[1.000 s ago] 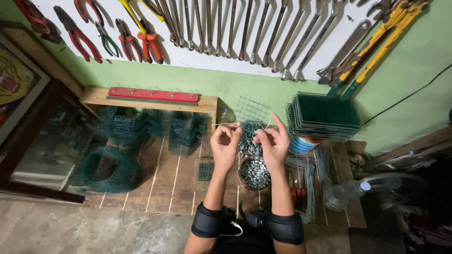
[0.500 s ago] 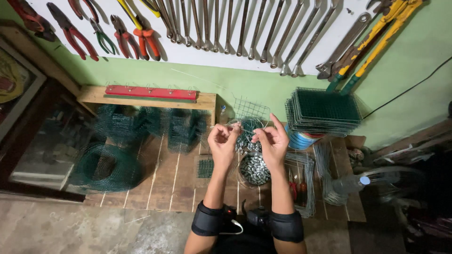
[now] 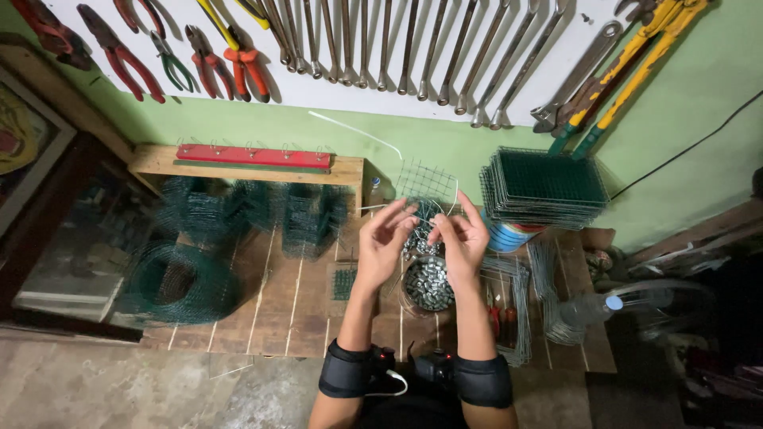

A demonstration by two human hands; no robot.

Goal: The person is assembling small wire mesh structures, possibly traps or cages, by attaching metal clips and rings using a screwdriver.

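A small square of wire mesh (image 3: 424,184) stands between the two hands, just above the fingertips and in front of the green wall (image 3: 334,131). The left hand (image 3: 383,237) and right hand (image 3: 461,234) are raised side by side over the workbench (image 3: 270,302), palms facing each other, with a narrow gap between them. Both hands have their fingers curled toward the lower edge of the mesh, thumbs and forefingers drawn in as if pinching at its wires; whether either hand is actually clamped on the mesh or on something smaller cannot be told. The forearms rise straight up from the bottom of the view, roughly parallel, each with a black band (image 3: 346,369) near the elbow.

Directly below the hands sits a round tin of small metal clips (image 3: 427,284), close under the wrists. Right of the hands, a stack of mesh panels (image 3: 544,187) rests on a blue-and-white can. Left of the hands, folded green mesh pieces (image 3: 310,214) stand in a row, and a coil of green wire (image 3: 179,282) lies further left. A red bar with hooks (image 3: 254,156) lies on a wooden shelf behind them. Pliers (image 3: 238,59) and wrenches (image 3: 413,40) hang on the white board above.
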